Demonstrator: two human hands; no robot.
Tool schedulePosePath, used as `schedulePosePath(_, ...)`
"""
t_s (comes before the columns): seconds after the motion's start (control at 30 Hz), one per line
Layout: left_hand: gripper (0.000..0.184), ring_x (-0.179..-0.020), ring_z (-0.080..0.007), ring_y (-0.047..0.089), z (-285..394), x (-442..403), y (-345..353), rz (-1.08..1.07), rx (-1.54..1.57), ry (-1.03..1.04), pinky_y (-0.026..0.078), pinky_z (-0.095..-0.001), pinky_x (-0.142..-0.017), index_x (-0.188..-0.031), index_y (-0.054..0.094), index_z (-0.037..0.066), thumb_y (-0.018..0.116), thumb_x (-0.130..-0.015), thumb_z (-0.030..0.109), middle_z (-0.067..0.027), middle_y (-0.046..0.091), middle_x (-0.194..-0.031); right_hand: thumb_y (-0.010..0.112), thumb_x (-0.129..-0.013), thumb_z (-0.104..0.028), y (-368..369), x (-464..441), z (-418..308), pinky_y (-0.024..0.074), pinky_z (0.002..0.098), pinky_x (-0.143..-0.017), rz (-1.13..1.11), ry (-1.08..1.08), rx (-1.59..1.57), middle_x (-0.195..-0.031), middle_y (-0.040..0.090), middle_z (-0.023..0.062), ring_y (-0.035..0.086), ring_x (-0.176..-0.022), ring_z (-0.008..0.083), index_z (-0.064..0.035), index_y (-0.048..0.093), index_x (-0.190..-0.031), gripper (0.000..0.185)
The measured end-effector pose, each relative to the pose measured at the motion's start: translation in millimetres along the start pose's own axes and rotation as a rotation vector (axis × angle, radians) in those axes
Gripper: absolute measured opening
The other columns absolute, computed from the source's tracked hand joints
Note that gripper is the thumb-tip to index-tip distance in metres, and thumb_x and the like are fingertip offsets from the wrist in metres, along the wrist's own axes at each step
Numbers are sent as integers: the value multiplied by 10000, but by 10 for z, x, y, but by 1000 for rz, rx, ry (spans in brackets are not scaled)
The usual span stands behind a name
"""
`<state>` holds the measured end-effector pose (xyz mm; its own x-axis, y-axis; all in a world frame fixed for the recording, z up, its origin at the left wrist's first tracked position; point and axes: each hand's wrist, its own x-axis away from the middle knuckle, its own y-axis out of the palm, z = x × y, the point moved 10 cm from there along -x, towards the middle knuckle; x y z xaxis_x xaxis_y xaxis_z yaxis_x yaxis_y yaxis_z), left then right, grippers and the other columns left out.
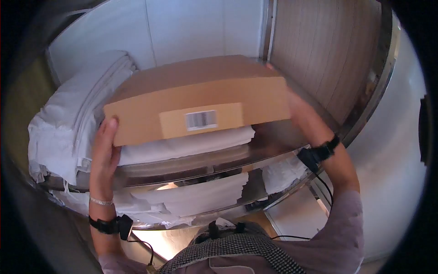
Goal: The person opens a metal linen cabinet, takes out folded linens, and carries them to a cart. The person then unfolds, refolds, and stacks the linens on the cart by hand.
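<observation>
Metal shelf [279,136], cardboard box [198,98] between left grip [106,139] and right grip [299,106], clasped at ends

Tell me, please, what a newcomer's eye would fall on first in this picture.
It would probably be the brown cardboard box mid-view, held between left hand and right hand, a barcode label on its near side. Next, perhaps, the folded white cloth stacked at the left of the metal shelf.

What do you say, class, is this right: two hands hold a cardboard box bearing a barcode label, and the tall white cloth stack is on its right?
Not quite: the head view shows the tall white cloth stack left of the cardboard box, not right. The left hand and right hand do hold it, and it bears a barcode label.
</observation>
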<state>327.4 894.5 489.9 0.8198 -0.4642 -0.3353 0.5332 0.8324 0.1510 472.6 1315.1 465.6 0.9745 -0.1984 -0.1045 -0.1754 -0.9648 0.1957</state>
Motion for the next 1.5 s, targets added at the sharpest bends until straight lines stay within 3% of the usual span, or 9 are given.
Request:
schedulePosePath(0.07, 608, -1175, -157, 507, -4, -41, 353, -109, 3, -7, 390, -318, -1012, -1352, 431, 23, 639, -900, 372, -70, 542, -1267, 544, -854, -645, -192, 364, -1, 542, 384, -813, 211, 183, -183, -1120, 649, 45, 643, -968, 218, -106, 559, -1243, 665)
schedulePosePath(0.37, 811, -1206, -179, 481, -259, -322, 1804, -544, 40, -22, 370, -317, -1042, -1381, 355, -17, 734, -812, 420, -104, 507, -1295, 491, -932, -550, -1108, 1698, -281, 514, 328, -835, 561, -166, -172, -1125, 626, 32, 609, -989, 182, -108, 557, -1234, 540)
schedulePosePath(0.7, 820, -1166, -203, 506, -305, -306, 2039, -466, -150, -87, 377, -320, -1030, -1342, 358, -85, 723, -820, 431, -171, 523, -1257, 499, -900, -607, -1099, 2036, -164, 520, 356, -847, 625, -148, -253, -1184, 597, 72, 604, -1024, 220, -99, 517, -1281, 635)
schedulePosePath(1.0, 606, -1019, -173, 582, -817, -1093, 1999, -244, -420, -287, 502, -292, -846, -1189, 533, -104, 653, -879, 404, -149, 619, -1114, 506, -937, -524, -1159, 2155, -114, 511, 365, -902, 695, -281, -161, -1271, 557, 76, 571, -1114, 216, -114, 476, -1325, 565)
schedulePosePath(1.1, 573, -960, -166, 617, -770, -1334, 2235, -337, -891, -170, 520, -285, -802, -1214, 545, -58, 658, -873, 388, -153, 647, -1054, 533, -936, -494, -964, 2173, -144, 488, 350, -935, 738, -291, -156, -1279, 551, 80, 557, -1137, 211, -84, 468, -1327, 570)
schedulePosePath(1.17, 538, -950, -341, 647, -897, -1520, 2382, -332, -901, -111, 512, -397, -847, -1166, 613, 5, 648, -841, 432, -211, 652, -1074, 556, -955, -376, -812, 2137, -109, 495, 337, -935, 641, -258, -183, -1318, 522, 48, 541, -1170, 194, -83, 448, -1343, 498)
schedulePosePath(1.3, 431, -1008, -256, 626, -686, -1397, 2958, -430, -1102, 170, 495, -362, -870, -1220, 575, 8, 621, -900, 293, -174, 651, -1068, 714, -861, -278, -620, 2152, 0, 477, 365, -982, 630, -305, -196, -1233, 563, 96, 584, -1075, 230, -34, 496, -1257, 513)
schedulePosePath(1.37, 446, -1048, -292, 614, -659, -1022, 3391, -743, -966, 391, 473, -393, -914, -1285, 552, 53, 604, -907, 285, -176, 645, -1123, 709, -866, -249, -597, 2095, 120, 479, 355, -982, 700, -296, -161, -1211, 564, 87, 590, -1054, 222, -25, 502, -1238, 481)
schedulePosePath(1.5, 442, -1091, -317, 594, -702, -626, 3422, -907, -982, 209, 443, -386, -963, -1242, 584, 35, 595, -888, 300, -197, 630, -1160, 691, -877, -189, -666, 2029, 104, 516, 326, -914, 740, -309, -106, -1156, 562, 76, 610, -985, 193, 3, 508, -1199, 417)
